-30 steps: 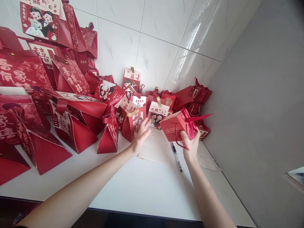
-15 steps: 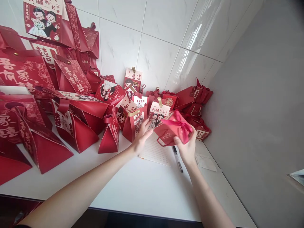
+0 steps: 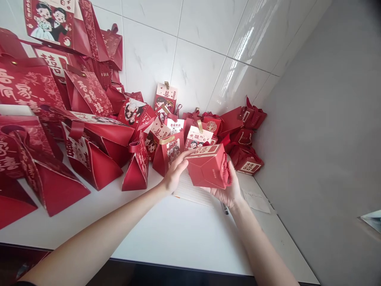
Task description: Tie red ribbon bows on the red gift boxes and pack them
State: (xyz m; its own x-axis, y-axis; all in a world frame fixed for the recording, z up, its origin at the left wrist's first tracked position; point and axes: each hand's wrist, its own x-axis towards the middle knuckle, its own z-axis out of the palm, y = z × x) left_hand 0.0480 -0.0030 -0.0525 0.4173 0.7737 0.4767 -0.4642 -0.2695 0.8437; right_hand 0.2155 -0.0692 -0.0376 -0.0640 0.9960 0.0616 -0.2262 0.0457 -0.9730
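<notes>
A red gift box is held in the air over the table, tilted, with a cream label bearing a red character on its upper face. From the right and below, my right hand is closed around it, the palm turned up beneath the ribbon end. At its left corner my left hand pinches the edge between thumb and fingers. Under the box lies a lined notebook, partly covered. A black pen shows only its lower end, the rest hidden by my right hand.
Many red gift boxes crowd the left side, some stacked. Smaller boxes stand at the back, including one with a couple printed on it. More boxes are piled in the right corner. A white paper lies near the grey wall.
The gift box has been turned over, so its ribbon faces right and its labelled side faces up. My right hand has shifted beneath it, and my left hand has come onto its left corner.
</notes>
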